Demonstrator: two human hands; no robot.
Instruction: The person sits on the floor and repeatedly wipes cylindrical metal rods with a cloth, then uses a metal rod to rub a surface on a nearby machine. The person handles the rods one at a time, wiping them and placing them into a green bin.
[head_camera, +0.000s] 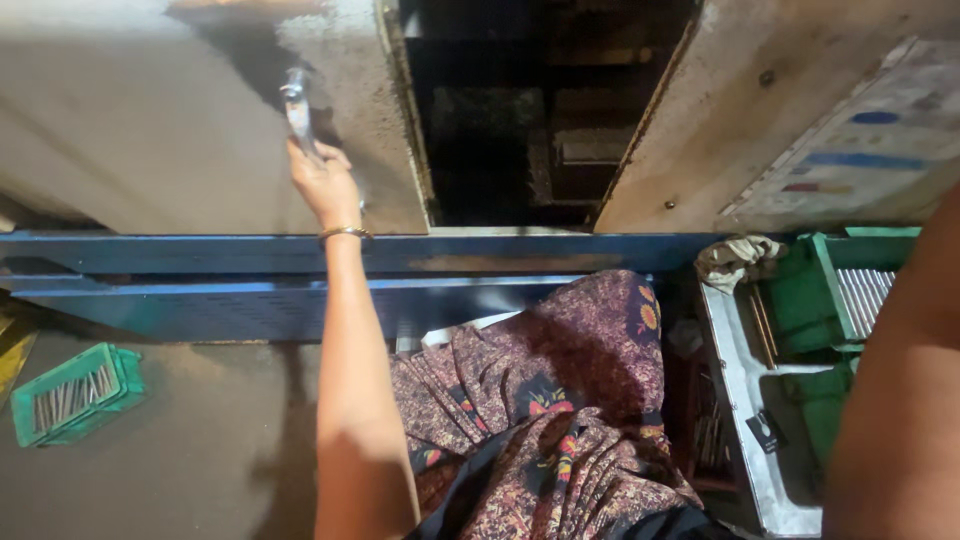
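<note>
A grey slab (130, 140) filled ten to eleven o'clock, beside a dark opening (540, 110) at twelve. A blue metal beam (200, 255) ran across beneath them. Patterned cloth (560, 400) lay at six. A green crate (70, 392) of metal rods sat at eight. The left hand (322, 182) was closed around a metal tool (298, 108) held against the slab; the right hand was out of sight, only its arm (900, 400) at four

right hand cut off, metal piece (297, 105) blurred
</note>
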